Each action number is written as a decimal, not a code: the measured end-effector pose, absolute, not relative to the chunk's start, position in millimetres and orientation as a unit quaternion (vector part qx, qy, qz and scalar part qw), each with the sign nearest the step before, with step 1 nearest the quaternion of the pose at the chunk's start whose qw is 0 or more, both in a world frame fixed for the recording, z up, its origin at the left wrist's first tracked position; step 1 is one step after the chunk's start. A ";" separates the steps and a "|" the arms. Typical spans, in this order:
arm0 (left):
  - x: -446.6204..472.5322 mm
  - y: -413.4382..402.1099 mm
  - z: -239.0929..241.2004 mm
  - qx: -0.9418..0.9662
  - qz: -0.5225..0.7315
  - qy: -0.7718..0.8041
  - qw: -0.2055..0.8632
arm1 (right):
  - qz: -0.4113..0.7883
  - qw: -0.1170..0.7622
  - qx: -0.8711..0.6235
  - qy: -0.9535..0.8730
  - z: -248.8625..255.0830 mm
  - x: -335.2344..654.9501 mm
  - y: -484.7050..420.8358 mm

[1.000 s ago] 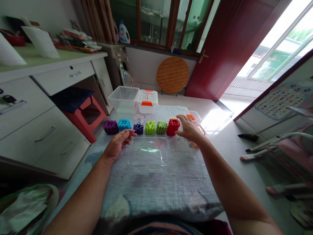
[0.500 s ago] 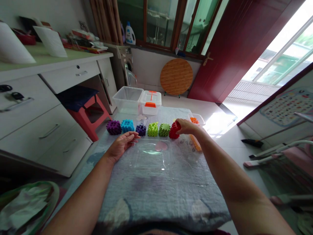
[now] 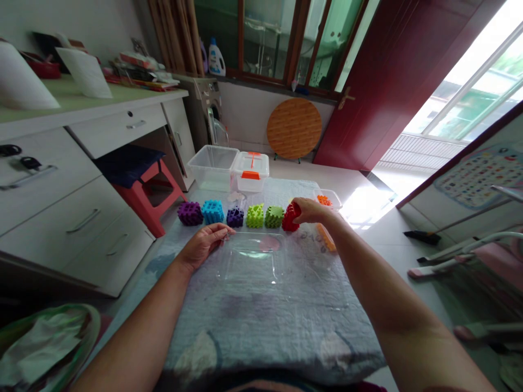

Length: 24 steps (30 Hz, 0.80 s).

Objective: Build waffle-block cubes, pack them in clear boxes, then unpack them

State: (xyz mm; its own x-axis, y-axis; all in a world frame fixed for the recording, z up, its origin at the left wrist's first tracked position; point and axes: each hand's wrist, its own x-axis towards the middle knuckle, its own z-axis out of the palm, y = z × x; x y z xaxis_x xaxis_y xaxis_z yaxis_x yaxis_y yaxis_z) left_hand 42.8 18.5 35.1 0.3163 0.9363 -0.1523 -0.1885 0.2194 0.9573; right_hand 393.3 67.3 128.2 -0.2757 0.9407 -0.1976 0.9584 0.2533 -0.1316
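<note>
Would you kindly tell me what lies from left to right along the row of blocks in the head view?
purple block → blue block → small violet block → lime block → green block → red block → right hand

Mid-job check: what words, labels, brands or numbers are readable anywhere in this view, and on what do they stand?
No text here is legible.
Label on the white detergent bottle at the window: too small to read.
Print on the colourful wall chart at right: blurred.
The white paper sheets on the desk: no readable print.
The red plastic lattice block gripped by the right hand: no marking seen.
</note>
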 end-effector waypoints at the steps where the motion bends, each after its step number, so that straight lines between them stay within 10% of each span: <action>1: 43.2 18.2 35.7 0.461 0.422 0.406 0.666 | -0.112 0.038 0.599 0.792 128.2 393.7 67.4; 24: 45.2 16.6 38.0 0.458 0.417 0.407 0.671 | -0.099 0.030 0.588 0.802 123.8 397.6 70.9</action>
State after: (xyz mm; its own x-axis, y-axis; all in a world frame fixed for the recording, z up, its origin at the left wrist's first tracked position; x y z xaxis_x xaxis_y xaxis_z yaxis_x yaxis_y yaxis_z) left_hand 45.2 16.6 38.0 0.3205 0.9330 -0.1637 -0.1879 0.2320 0.9544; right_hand 397.6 70.9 123.8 -0.3064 0.9375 -0.1648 0.9494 0.2886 -0.1236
